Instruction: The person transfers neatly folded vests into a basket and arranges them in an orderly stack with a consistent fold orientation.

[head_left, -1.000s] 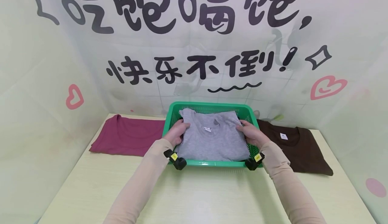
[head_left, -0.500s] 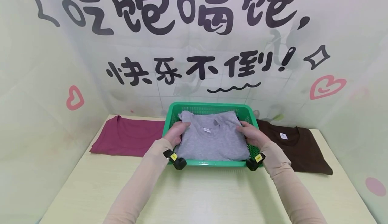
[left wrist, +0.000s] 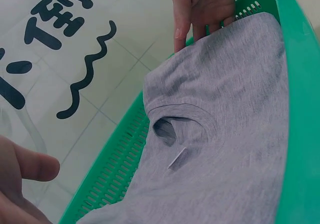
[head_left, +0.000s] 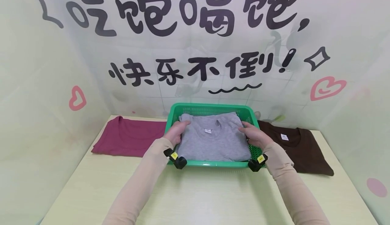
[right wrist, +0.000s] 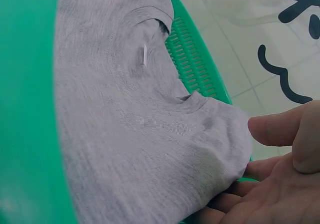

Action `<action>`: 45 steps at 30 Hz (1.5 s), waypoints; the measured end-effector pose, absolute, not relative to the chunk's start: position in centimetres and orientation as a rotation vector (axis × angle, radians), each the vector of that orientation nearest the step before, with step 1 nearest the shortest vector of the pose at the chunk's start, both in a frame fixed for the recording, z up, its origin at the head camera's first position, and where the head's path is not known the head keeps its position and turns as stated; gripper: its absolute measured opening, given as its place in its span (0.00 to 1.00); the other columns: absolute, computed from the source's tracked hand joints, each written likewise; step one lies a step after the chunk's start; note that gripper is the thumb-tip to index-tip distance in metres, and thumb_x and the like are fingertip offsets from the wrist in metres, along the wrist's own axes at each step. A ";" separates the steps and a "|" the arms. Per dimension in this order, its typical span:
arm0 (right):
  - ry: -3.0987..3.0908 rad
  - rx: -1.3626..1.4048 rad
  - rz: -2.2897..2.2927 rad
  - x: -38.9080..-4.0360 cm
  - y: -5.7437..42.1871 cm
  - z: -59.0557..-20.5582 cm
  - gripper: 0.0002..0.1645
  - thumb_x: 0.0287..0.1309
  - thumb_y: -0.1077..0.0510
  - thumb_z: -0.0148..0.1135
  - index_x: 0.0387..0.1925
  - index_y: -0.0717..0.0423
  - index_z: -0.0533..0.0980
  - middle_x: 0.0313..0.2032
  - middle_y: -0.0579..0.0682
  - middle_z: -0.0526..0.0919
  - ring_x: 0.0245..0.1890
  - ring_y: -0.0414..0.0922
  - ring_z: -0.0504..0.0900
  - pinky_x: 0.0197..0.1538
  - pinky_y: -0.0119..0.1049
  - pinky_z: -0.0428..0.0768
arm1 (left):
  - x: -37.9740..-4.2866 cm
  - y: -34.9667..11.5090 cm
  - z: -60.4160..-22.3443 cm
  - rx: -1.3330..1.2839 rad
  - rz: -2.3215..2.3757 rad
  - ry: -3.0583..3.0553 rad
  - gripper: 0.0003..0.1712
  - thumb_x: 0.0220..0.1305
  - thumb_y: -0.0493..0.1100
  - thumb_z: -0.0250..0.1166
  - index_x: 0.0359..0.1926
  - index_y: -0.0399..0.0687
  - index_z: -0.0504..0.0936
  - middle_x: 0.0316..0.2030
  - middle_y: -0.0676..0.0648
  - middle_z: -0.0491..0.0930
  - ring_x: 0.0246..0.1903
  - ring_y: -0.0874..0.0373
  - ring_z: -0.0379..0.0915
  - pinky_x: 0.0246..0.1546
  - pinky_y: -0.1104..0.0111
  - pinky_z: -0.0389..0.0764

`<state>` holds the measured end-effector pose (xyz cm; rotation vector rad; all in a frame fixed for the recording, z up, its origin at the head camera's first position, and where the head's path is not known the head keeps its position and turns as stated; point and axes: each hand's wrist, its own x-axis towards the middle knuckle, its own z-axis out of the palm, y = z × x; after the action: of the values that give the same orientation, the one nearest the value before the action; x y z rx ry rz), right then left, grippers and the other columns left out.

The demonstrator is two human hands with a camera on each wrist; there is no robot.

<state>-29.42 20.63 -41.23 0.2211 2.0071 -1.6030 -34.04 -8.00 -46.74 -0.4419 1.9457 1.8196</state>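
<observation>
A folded grey T-shirt (head_left: 214, 143) lies in the green plastic basket (head_left: 216, 164), its neckline and white label facing up. At the shirt's left side is my left hand (head_left: 177, 132); in the left wrist view its thumb (left wrist: 42, 166) stands apart from the cloth. My right hand (head_left: 255, 135) is at the opposite side. The right wrist view has its fingers fairly straight, reaching down beside and partly beneath the shirt's edge, with the thumb (right wrist: 275, 129) close to the cloth. Some fingertips of both hands are hidden.
A folded maroon shirt (head_left: 134, 137) lies left of the basket, and a folded dark brown shirt (head_left: 300, 154) lies to its right. All rest on a pale wooden table (head_left: 201, 198). A printed white backdrop (head_left: 195, 42) closes off the back and sides.
The grey T-shirt's far edge has sunk slightly lower in the basket. My left hand has shifted a little outward; the right hand has barely moved. The view has tilted slightly.
</observation>
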 end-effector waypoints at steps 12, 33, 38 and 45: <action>2.057 0.184 -1.555 -28.9 21.3 -40.9 0.36 0.70 0.56 0.34 0.69 0.57 0.31 0.69 0.63 0.31 0.67 0.62 0.34 0.64 0.59 0.47 | -32.6 -7.6 -43.7 -0.464 1.799 1.942 0.50 0.63 0.53 0.53 0.69 0.38 0.29 0.69 0.38 0.30 0.67 0.41 0.27 0.64 0.47 0.39; 2.116 -0.041 -1.616 -24.0 23.4 -39.5 0.37 0.69 0.55 0.39 0.69 0.62 0.36 0.67 0.67 0.38 0.67 0.61 0.39 0.64 0.57 0.48 | -25.5 -6.5 -37.4 -0.256 1.811 2.031 0.42 0.66 0.48 0.49 0.69 0.38 0.34 0.69 0.37 0.33 0.68 0.41 0.29 0.63 0.45 0.38; 2.132 -0.146 -1.622 -21.2 24.3 -39.1 0.39 0.67 0.52 0.43 0.69 0.62 0.37 0.67 0.67 0.39 0.67 0.62 0.41 0.64 0.58 0.48 | -22.6 -5.4 -37.0 -0.098 1.863 2.004 0.41 0.66 0.46 0.50 0.68 0.34 0.38 0.68 0.33 0.39 0.67 0.40 0.33 0.63 0.46 0.42; 2.225 -0.155 -1.577 -17.7 25.9 -38.9 0.39 0.66 0.50 0.45 0.68 0.63 0.42 0.67 0.66 0.45 0.66 0.63 0.47 0.63 0.56 0.54 | -18.6 -2.9 -37.1 0.090 1.899 1.917 0.38 0.64 0.44 0.52 0.67 0.30 0.45 0.66 0.30 0.46 0.65 0.36 0.43 0.62 0.46 0.49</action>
<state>-17.67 25.94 -38.93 -0.1551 2.2249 -1.5767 -18.57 -2.89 -37.10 0.0896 1.9173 1.8992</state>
